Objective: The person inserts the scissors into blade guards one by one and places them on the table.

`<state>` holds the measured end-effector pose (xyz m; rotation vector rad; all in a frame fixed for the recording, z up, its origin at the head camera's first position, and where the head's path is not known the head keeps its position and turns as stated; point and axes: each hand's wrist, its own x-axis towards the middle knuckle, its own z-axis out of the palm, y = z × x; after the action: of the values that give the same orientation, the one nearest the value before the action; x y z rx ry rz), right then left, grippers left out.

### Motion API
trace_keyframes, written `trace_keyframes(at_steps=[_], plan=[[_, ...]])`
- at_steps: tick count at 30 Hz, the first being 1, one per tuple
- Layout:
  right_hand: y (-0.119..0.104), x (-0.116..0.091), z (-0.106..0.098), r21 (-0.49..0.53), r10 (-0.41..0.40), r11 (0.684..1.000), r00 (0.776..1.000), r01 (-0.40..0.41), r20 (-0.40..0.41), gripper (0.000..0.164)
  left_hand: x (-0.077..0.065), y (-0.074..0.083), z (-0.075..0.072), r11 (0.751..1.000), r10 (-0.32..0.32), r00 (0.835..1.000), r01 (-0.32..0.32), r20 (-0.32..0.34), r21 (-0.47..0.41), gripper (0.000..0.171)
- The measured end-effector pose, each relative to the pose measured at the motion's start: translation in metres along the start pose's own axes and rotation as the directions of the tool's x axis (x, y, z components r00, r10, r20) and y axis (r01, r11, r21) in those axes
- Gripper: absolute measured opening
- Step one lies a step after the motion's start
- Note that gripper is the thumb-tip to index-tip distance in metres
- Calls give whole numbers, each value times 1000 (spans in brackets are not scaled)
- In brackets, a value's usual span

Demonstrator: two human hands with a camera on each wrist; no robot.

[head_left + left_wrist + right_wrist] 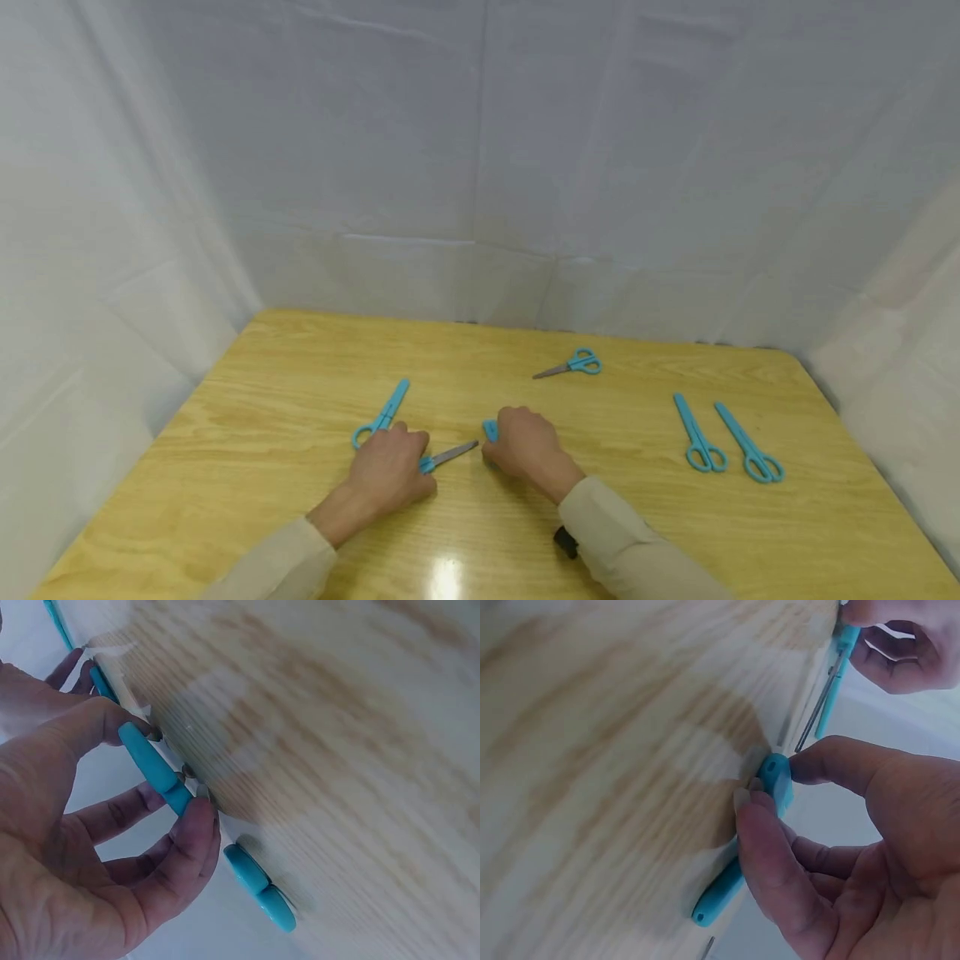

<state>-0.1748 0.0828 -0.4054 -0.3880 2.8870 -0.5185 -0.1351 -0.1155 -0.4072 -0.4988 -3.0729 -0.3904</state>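
Observation:
My left hand grips a pair of scissors by its light blue handles, and the bare metal blades point right toward my other hand. Thumb and fingers of my right hand pinch a light blue blade cover, low over the table. Past those fingertips, in the right wrist view, a blue piece with a small hole at its end lies on the wood. Just beyond my left hand rests a covered pair of scissors, its handles partly hidden by the hand.
Toward the back of the wooden table lies an uncovered pair of scissors, blades to the left. At the right are two covered pairs, one scissors beside the other scissors. White sheets hang around the table.

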Motion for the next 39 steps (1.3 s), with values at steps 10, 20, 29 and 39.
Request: trace_keyframes(at_steps=[10,20,29,39], plan=[[14,-7,-5,107,-83,991,996,84,-13,41,-1,-3,-8,998,-11,1000,13,27,-55,16],[37,-23,-24,79,-165,982,981,174,-103,17,4,-6,-23,996,74,993,-79,-96,-51,11],[54,-33,-32,52,-309,947,945,316,-106,18,3,0,-31,990,136,981,-140,-137,-22,7],[61,-40,-29,-26,-430,902,889,432,-157,21,1,10,-27,985,172,976,-172,-131,7,11]])
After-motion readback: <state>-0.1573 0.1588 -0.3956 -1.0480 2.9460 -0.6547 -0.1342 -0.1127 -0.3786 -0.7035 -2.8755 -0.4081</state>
